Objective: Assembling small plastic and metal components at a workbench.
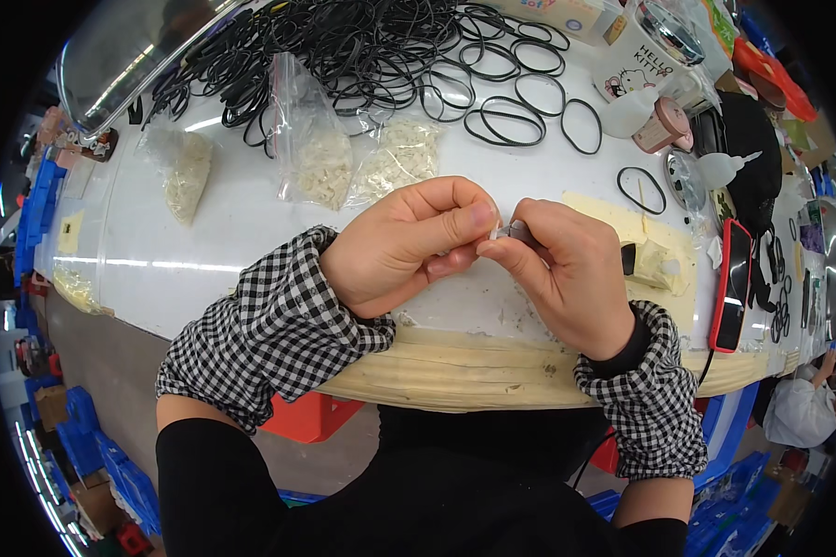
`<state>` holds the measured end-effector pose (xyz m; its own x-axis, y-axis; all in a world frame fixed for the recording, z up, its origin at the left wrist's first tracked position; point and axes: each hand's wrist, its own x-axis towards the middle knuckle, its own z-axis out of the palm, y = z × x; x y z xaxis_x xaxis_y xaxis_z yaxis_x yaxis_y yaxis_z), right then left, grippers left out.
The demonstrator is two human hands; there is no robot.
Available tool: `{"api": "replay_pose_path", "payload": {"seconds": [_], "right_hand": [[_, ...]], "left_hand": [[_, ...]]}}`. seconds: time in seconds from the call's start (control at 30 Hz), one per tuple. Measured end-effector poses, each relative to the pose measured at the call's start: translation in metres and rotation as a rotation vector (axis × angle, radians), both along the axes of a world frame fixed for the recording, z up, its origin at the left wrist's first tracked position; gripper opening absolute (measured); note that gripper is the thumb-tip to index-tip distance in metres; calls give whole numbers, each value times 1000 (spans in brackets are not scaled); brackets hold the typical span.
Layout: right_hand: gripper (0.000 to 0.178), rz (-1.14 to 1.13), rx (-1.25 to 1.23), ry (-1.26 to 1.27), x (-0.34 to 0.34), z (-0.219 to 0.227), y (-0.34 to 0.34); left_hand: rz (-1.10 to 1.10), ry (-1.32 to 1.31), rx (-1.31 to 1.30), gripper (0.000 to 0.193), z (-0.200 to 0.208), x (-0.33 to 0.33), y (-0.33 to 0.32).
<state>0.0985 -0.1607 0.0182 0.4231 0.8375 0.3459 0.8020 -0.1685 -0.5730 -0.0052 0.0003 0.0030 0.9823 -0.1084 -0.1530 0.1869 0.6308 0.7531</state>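
Observation:
My left hand (404,241) and my right hand (571,269) meet above the front of the white table (251,269). The left thumb and forefinger are pinched at a tiny whitish piece (496,229), too small to name. A small grey, metallic-looking object (522,232) is gripped between my right thumb and curled fingers, which hide most of it. The two small things are close together; whether they touch I cannot tell. Beyond my left hand lie clear plastic bags of small cream pieces, one a zip bag (318,158), another a flatter bag (399,158).
Black rubber-like bands (344,56) are heaped at the back. A third bag of cream pieces (189,176) lies left. On the right are a red-cased phone (732,288), a yellowish block (658,265), a white squeeze bottle (628,113) and a white tub (636,65).

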Motion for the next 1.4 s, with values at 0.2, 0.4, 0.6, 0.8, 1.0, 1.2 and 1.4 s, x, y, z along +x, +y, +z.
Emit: {"api": "replay_pose_path", "payload": {"seconds": [0.2, 0.4, 0.6, 0.8, 1.0, 1.2, 1.4], "right_hand": [[38, -1, 8, 14, 0, -1, 0], [26, -21, 59, 6, 3, -4, 2], [14, 69, -7, -61, -8, -19, 12], [15, 140, -69, -173, -12, -23, 18], [19, 31, -84, -194, -8, -22, 17], [17, -68, 217, -78, 1, -5, 13], [18, -1, 294, 66, -4, 1, 10]], "left_hand": [[5, 3, -9, 15, 0, 0, 1], [309, 139, -64, 12, 12, 4, 12], [503, 160, -157, 19, 2, 7, 22], [521, 170, -81, 25, 1, 6, 22], [398, 184, 99, 21, 3, 4, 21], [137, 245, 88, 21, 4, 2, 7], [58, 192, -1, 20, 3, 2, 8]]}}
